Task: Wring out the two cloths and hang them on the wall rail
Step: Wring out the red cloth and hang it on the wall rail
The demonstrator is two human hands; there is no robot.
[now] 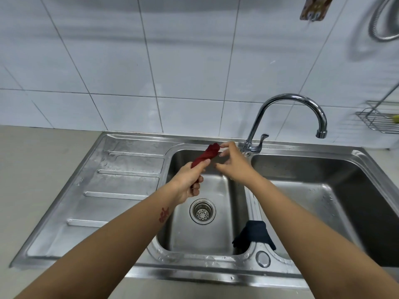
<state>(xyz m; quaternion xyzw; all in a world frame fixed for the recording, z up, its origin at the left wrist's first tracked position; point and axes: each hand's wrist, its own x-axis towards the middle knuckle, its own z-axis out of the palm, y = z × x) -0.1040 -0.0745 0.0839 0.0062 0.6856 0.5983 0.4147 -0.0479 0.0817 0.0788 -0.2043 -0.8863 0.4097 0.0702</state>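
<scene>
Over the left basin [200, 231] now, the red cloth [206, 155] is twisted into a tight rope, slanting up from the left hand [187, 184] toward the back rim. The left hand has its fingers curled firmly round the lower end. The right hand [232, 164] is at the upper end, fingers spread and loosely bent, thumb and forefinger tip at the cloth's top; whether they truly pinch it I cannot tell. Below the hands the basin is open down to the drain [202, 211]. The dark cloth [254, 234] lies draped over the divider between the two basins, near the front edge, well apart from the hands. The tap [289, 113] arches over the right basin, its base just beside the right hand. The drainboard [121, 180] lies left.
</scene>
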